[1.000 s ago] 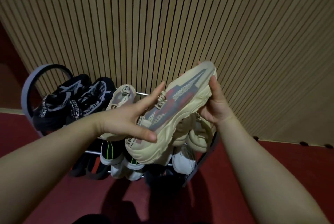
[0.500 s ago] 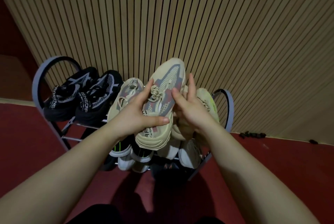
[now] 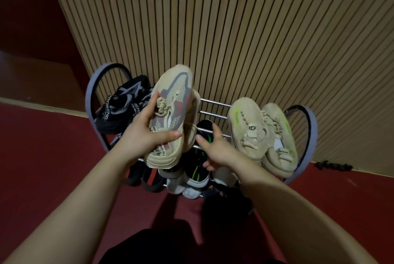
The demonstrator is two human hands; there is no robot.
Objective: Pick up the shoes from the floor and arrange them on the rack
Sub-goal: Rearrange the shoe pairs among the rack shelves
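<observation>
I see the beige shoe (image 3: 170,118) held above the rack (image 3: 215,105), toe toward the wall, my left hand (image 3: 147,133) gripping its laced middle. My right hand (image 3: 215,148) hangs loosely open beside its heel. Tan shoes (image 3: 260,135) sit right, black shoes (image 3: 119,110) left.

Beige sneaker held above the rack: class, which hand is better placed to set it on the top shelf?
Probably left: the left hand already grips the beige sneaker above the bare rails; the right hand is open, holding nothing.
</observation>
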